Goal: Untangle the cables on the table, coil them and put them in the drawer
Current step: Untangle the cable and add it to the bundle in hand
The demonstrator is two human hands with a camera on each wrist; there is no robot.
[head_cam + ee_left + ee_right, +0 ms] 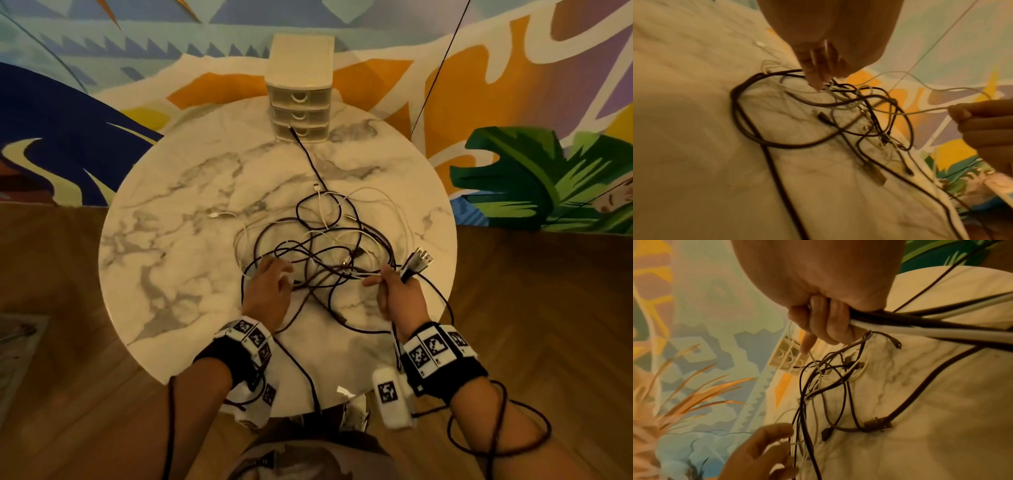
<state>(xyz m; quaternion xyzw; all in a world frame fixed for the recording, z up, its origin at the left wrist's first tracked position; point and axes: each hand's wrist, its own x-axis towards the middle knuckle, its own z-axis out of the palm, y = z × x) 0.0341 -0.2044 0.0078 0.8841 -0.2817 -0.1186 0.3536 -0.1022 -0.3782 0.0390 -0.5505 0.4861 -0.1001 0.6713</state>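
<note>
A tangle of black and white cables (329, 240) lies in the middle of the round marble table (178, 240). My left hand (274, 277) reaches into its near left side; in the left wrist view its bunched fingertips (816, 82) pinch a thin white cable. My right hand (383, 281) grips a bundle of cable ends whose plugs (423, 257) stick out past the fist. Its thumb and forefinger (807, 344) also pinch a white cable that runs taut into the tangle (828, 386). The small white drawer unit (299, 99) stands at the table's far edge, all drawers closed.
One black cable (301, 144) stretches from the tangle up to the bottom drawer. Another black cable (301, 370) hangs over the near table edge. A loose USB plug (877, 425) lies on the marble. Patterned rug and wooden floor surround the table.
</note>
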